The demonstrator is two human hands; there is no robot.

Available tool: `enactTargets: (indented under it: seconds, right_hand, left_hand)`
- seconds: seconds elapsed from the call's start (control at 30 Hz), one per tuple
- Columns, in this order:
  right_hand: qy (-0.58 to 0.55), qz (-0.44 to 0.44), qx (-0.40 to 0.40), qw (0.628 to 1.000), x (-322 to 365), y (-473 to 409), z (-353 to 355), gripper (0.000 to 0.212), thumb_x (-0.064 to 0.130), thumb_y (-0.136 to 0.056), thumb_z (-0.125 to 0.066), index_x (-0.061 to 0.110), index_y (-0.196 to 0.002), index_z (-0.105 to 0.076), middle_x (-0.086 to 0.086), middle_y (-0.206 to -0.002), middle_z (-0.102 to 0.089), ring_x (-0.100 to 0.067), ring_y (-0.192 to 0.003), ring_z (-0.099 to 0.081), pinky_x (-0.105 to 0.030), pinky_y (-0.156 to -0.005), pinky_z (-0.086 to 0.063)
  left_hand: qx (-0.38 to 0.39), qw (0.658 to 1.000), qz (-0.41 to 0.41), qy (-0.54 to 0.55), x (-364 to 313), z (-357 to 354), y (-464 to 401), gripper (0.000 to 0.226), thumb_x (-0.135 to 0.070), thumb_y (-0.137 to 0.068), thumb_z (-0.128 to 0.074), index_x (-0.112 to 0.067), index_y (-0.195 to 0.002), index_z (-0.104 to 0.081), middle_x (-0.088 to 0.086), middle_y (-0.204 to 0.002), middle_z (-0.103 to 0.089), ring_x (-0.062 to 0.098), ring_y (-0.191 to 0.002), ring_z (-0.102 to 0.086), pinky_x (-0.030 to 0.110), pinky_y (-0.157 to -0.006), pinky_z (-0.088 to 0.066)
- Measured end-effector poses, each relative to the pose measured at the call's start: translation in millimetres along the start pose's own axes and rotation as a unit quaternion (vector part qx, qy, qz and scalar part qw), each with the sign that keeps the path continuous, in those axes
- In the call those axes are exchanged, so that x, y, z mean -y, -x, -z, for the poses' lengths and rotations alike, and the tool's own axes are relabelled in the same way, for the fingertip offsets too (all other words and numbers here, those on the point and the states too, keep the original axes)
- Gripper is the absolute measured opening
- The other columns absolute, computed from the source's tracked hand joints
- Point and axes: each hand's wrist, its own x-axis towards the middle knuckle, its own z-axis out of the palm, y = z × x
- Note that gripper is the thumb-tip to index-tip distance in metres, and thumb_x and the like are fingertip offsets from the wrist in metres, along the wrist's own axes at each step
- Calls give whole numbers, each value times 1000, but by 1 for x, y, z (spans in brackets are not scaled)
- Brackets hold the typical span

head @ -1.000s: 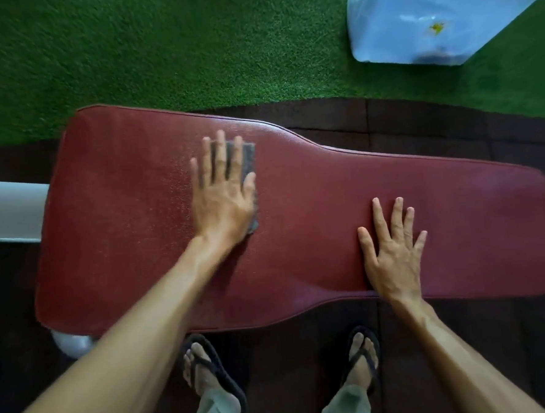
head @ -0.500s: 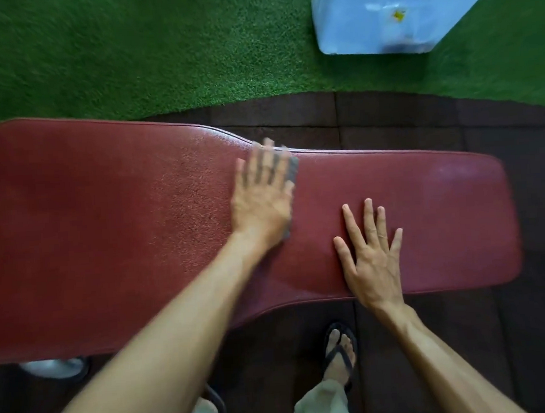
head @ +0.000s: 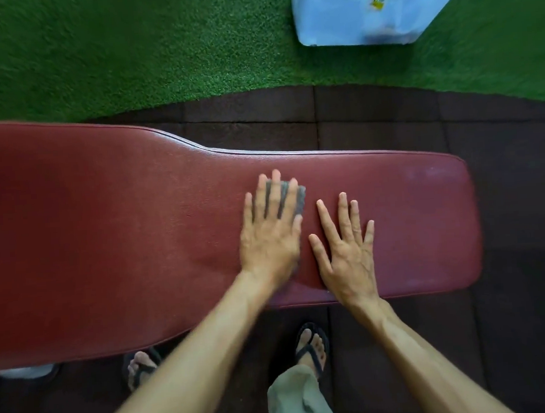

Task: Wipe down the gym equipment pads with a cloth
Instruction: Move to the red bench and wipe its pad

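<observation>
A long dark-red bench pad point(head: 107, 242) stretches across the view, wide at the left and narrow at the right. My left hand point(head: 271, 235) lies flat on the narrow part and presses a grey cloth point(head: 298, 198) against the pad; only the cloth's far right corner shows past my fingers. Just to its right, my right hand point(head: 347, 252) rests flat on the pad with fingers spread and nothing under it. The two hands are nearly touching.
Dark rubber floor tiles point(head: 387, 119) surround the bench, with green artificial turf point(head: 127, 49) beyond. A pale blue plastic container point(head: 364, 12) stands on the turf at the far right. My sandalled feet point(head: 311, 344) are below the pad's near edge.
My left hand has slid the cloth to the right along the pad, from the wide part onto the narrow part, ending close beside my right hand. The view has shifted right.
</observation>
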Motion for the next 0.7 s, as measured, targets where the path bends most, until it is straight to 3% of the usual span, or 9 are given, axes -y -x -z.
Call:
enactTargets:
  seconds: [0.13,0.27,0.4,0.5,0.6,0.7]
  right_hand:
    - [1,-3,7,1000,-34,-7,13,62,58,-100,-25,40,-157,-10,4,-167,10,-18,-154,15,-58,-122,4]
    - [1,-18,2,1000,-65,-8,22,64,60,-98,-24,40,-157,-10,5,-168,9,-18,-154,14,-61,-120,3]
    - [-6,-16,-2,1000,-75,1,22,63,57,-100,-26,38,-157,-11,4,-168,8,-18,-154,13,-60,-121,3]
    - [-8,-22,-4,1000,-78,4,22,63,57,-100,-26,39,-157,-9,4,-168,8,-18,-154,12,-60,-121,3]
    - [4,-19,-7,1000,-83,2,22,63,59,-99,-26,40,-157,-9,4,-168,8,-19,-154,13,-60,-121,4]
    - [-9,-34,-11,999,-90,2,23,64,60,-99,-27,40,-157,-8,4,-167,10,-19,-154,14,-59,-121,6]
  left_hand:
    - [-24,994,99,-25,58,20,-43,63,-44,-101,-21,-22,-159,-12,9,-168,-7,30,-155,-5,50,-124,-6]
    - [-29,985,166,-29,54,22,30,63,-42,-104,-20,-16,-159,-5,16,-167,1,35,-154,3,53,-125,-8]
    - [4,995,96,-27,-37,-12,75,64,-42,-104,-22,-12,-159,-6,18,-166,-1,37,-154,-1,54,-123,-19]
    - [-12,999,31,11,-84,-29,39,64,-41,-103,-30,-16,-159,-12,14,-167,-6,33,-154,-5,51,-123,-20]
    - [-17,999,1,28,-77,-27,-24,61,-39,-102,-32,-20,-158,-20,10,-167,-12,30,-155,-8,51,-124,-16]
    - [-30,997,73,-2,-31,-10,-64,60,-41,-102,-26,-21,-158,-18,10,-167,-12,30,-155,-8,50,-125,-8]
